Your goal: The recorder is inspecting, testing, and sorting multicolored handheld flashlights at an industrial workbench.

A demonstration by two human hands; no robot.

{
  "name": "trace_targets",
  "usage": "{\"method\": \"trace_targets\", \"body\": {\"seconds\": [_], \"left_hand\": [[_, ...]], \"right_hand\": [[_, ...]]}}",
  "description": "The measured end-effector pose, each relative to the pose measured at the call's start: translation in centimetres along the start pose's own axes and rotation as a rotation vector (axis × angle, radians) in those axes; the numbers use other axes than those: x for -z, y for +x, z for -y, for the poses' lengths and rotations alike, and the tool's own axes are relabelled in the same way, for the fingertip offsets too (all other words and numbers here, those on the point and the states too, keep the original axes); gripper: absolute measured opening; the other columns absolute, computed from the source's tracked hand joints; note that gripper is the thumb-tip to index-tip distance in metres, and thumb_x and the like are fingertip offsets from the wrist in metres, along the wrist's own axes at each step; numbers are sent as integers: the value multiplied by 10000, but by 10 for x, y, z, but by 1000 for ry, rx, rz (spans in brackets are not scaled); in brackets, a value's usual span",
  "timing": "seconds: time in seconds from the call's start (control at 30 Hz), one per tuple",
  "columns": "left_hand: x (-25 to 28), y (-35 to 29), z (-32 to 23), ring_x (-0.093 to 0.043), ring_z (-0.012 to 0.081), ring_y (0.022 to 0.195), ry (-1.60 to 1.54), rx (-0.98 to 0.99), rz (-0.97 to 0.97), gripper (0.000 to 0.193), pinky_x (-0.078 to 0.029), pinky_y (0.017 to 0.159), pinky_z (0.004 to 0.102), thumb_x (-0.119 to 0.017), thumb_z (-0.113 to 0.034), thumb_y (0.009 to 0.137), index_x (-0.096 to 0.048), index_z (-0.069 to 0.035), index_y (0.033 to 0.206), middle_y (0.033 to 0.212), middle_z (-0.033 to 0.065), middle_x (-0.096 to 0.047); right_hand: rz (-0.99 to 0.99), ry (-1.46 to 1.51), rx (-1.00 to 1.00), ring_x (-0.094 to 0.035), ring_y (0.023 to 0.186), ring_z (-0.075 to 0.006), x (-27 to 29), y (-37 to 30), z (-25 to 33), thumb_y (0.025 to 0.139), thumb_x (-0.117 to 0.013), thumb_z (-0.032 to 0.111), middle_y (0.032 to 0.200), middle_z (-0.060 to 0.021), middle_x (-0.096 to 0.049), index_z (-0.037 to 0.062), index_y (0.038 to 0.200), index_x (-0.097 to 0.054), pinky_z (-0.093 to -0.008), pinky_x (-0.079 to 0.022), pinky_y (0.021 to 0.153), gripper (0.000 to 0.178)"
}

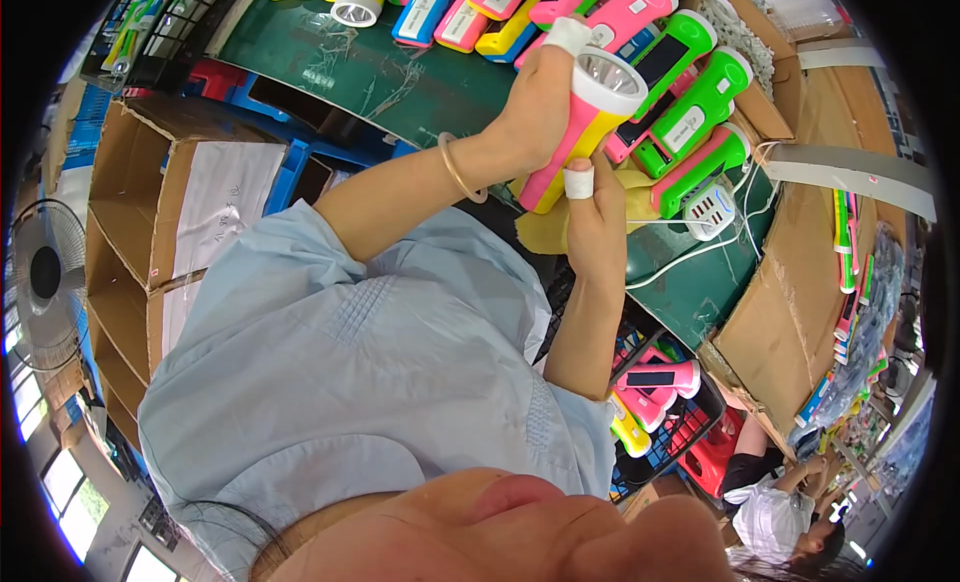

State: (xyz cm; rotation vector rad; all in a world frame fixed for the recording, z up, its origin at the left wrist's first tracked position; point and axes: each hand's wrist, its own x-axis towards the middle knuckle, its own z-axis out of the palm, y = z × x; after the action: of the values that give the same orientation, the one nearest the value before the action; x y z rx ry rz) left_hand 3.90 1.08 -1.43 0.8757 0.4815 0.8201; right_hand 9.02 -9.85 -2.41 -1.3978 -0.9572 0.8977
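Observation:
A pink and yellow flashlight (568,167) with a white rim and a shiny reflector is tilted up over the green table (385,72). My left hand (535,112), with a bracelet at the wrist, is wrapped round its side just below the head. My right hand (598,217) grips the lower body, its thumb on the yellow part. White tape covers a digit on each hand. Green flashlights (695,117) lie just to the right, beside a white multi-port USB charger (710,210) with cables. The fingers behind the flashlight are hidden.
More flashlights in pink, blue and yellow (430,12) line the table's far side. A black crate (690,422) holding flashlights stands low at the right. Cardboard compartments (125,202) and a fan (45,272) are at the left. Another person (770,517) sits at lower right.

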Motion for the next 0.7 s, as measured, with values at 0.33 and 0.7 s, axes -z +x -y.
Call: {"method": "trace_targets", "body": {"seconds": [0.33, 0.7], "left_hand": [[43, 110, -75, -595, 153, 751, 598, -297, 164, 387, -492, 624, 288, -598, -289, 784, -570, 9, 1028, 835, 84, -607], [255, 343, -150, -601, 312, 677, 2552, -618, 670, 196, -486, 721, 412, -649, -225, 610, -611, -47, 681, 668, 146, -599]], "right_hand": [[-1038, 197, 380, -527, 950, -212, 149, -23, 21, 916, -453, 288, 1056, -137, -542, -78, 1212, -417, -311, -409, 868, 472], [-774, 313, -82, -334, 473, -34, 85, -19, -15, 869, -508, 75, 607, 19, -421, -58, 997, -561, -175, -224, 402, 193]]}}
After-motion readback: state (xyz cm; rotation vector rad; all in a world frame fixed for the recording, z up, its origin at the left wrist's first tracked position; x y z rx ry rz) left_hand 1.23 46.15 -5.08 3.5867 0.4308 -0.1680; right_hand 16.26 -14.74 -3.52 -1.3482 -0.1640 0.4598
